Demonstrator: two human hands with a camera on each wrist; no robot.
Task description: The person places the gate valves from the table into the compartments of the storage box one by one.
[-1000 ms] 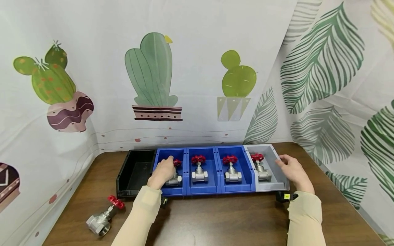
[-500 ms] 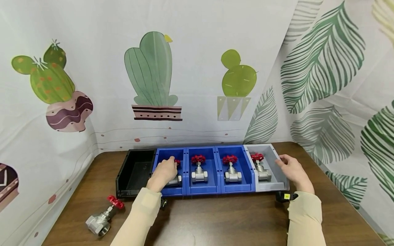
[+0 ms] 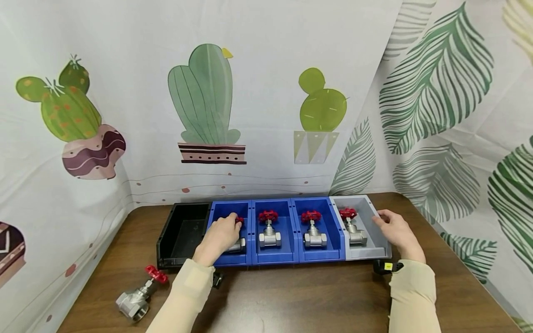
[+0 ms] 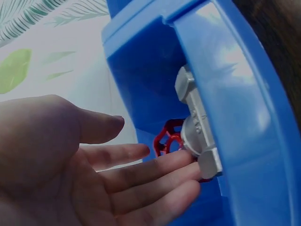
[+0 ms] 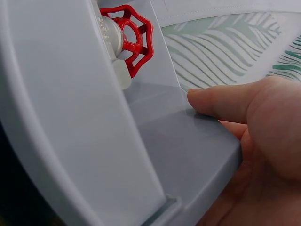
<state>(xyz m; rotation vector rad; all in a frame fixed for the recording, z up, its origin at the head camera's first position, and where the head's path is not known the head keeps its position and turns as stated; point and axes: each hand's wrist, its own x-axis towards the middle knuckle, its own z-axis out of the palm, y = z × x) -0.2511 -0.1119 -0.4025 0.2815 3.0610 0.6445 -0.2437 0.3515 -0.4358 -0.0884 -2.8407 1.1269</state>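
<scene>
My left hand (image 3: 219, 236) is over the leftmost blue bin (image 4: 244, 117), fingers nearly straight and thumb apart. Its fingertips are at a metal gate valve (image 4: 200, 117) with a red handwheel; whether they touch it is unclear. In the head view, the hand partly covers that valve. At the far right, my right hand (image 3: 397, 231) grips the side wall of the grey bin (image 5: 183, 155), thumb over the rim and the other fingers outside. Inside the grey bin lies another gate valve (image 3: 354, 229) with a red wheel (image 5: 134, 40).
Two more blue bins (image 3: 272, 256) in the row hold one valve (image 3: 269, 233) and another valve (image 3: 314, 233). A black bin (image 3: 185, 236) stands at the left end. One loose valve (image 3: 139, 296) lies on the brown table (image 3: 300, 296), front left.
My left hand has drawn slightly back and left, uncovering more of the valve's red wheel. The right hand stays on the grey bin.
</scene>
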